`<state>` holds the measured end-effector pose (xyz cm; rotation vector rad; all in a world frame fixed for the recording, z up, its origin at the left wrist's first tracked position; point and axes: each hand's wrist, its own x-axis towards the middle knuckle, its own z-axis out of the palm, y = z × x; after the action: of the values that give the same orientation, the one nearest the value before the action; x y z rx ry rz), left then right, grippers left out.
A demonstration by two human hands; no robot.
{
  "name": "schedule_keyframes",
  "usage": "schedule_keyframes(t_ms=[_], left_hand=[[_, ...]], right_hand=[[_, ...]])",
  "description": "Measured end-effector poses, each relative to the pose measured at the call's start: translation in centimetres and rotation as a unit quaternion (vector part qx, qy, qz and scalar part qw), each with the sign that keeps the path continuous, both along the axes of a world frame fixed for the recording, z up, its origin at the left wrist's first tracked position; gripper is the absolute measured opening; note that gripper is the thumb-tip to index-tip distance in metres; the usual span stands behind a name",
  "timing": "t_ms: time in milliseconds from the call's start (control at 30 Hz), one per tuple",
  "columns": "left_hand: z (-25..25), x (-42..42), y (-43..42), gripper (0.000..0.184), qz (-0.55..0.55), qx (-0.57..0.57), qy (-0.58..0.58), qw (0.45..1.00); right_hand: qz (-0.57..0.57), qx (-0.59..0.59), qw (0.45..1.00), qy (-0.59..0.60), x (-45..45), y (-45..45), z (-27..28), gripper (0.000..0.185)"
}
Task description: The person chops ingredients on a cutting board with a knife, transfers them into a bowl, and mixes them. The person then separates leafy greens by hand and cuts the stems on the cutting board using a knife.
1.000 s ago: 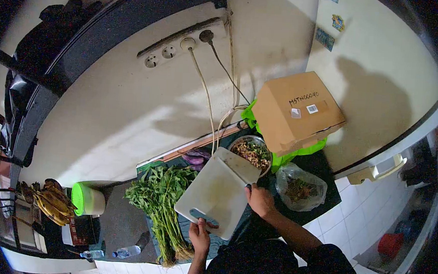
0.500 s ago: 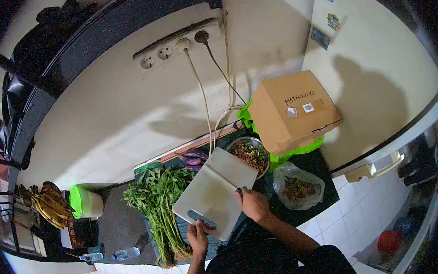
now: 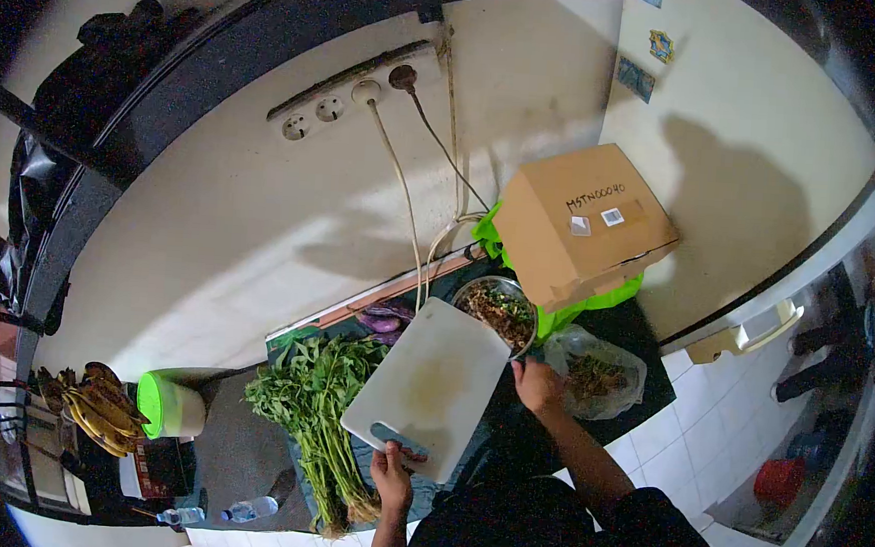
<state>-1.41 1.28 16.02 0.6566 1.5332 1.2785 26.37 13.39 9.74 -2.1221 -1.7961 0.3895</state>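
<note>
My left hand grips the white cutting board at its handle slot, and the board is tilted with its far end at the bowl. A damp yellowish stain marks its face. My right hand is closed just below the rim of the metal bowl, around the dark handle of a knife whose blade is hard to make out here. Chopped brown and green food fills the bowl. Beside my right hand lies a clear plastic bag with brownish-green contents.
Leafy green stalks with roots lie left of the board, with purple eggplants behind. A cardboard box stands at the back right on a green bag. Farther left are bananas, a green-lidded tub and plastic bottles.
My right hand has moved right, off the board to the bowl's near edge, taking the knife from the board's surface. The left hand still holds the board, which has barely shifted.
</note>
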Motion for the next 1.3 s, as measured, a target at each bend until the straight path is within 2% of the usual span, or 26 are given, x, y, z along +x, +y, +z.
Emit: schedule_keyframes(t_ms=[67, 100, 167, 267, 400, 567, 700, 767, 800, 867, 967, 1100, 1200, 1267, 1300], left_hand=[[-1.7, -0.5, 0.1, 0.025, 0.026, 0.012, -0.043, 0.999], [-1.8, -0.6, 0.2, 0.023, 0.051, 0.023, -0.086, 0.995], [-1.8, -0.7, 0.3, 0.022, 0.069, 0.026, -0.083, 0.994], [-2.0, -1.7, 0.2, 0.021, 0.091, 0.04, -0.1, 0.99], [-3.0, -4.2, -0.6, 0.025, 0.103, 0.072, -0.128, 0.984], [-1.7, -4.6, -1.4, 0.026, 0.131, 0.054, -0.13, 0.981], [-2.2, -4.3, -1.8, 0.025, 0.13, 0.072, -0.124, 0.981], [-1.6, -3.2, -1.4, 0.026, 0.187, 0.054, -0.107, 0.975], [-2.1, -3.3, -1.5, 0.026, 0.188, 0.054, -0.108, 0.975], [-3.6, -3.6, -1.7, 0.025, 0.154, 0.098, -0.163, 0.97], [-3.0, -2.8, -1.4, 0.025, 0.181, 0.101, -0.167, 0.964], [-2.5, -3.0, -1.6, 0.025, 0.138, 0.119, -0.157, 0.971], [-0.8, -3.1, -1.8, 0.025, 0.189, 0.062, -0.119, 0.973], [-1.0, -4.5, -2.8, 0.026, 0.194, 0.061, -0.123, 0.971], [-1.6, -5.4, -3.4, 0.026, 0.195, 0.06, -0.124, 0.971]], right_hand=[[-0.009, 0.099, 0.993, -0.064, 0.9, -0.7, -0.1, 0.035], [-0.009, 0.098, 0.993, -0.065, 1.4, -1.0, 0.1, 0.035], [0.038, 0.142, 0.987, -0.066, 2.4, -1.6, 0.6, 0.033], [0.05, 0.099, 0.993, -0.039, 3.1, -2.4, 2.4, 0.032], [0.074, 0.104, 0.991, -0.038, 3.7, -2.8, 1.1, 0.031], [0.014, 0.224, 0.968, -0.115, 3.5, -1.1, -0.6, 0.032], [-0.019, 0.161, 0.98, -0.118, 3.5, -0.7, -1.4, 0.031], [0.014, 0.171, 0.983, -0.065, 3.6, -1.0, -2.2, 0.031], [0.015, 0.171, 0.983, -0.066, 3.4, -1.6, -1.9, 0.031], [0.098, 0.175, 0.978, -0.063, 3.1, -2.8, 0.0, 0.031], [0.136, 0.173, 0.973, -0.074, 2.7, -3.5, 2.6, 0.031], [0.113, 0.166, 0.975, -0.097, 3.0, -3.1, 1.5, 0.03], [0.052, 0.143, 0.983, -0.1, 3.2, -1.9, 2.0, 0.029], [-0.027, 0.048, 0.993, -0.107, 3.1, -1.1, 3.3, 0.029], [-0.027, 0.047, 0.993, -0.108, 3.4, -0.7, 2.7, 0.029]])
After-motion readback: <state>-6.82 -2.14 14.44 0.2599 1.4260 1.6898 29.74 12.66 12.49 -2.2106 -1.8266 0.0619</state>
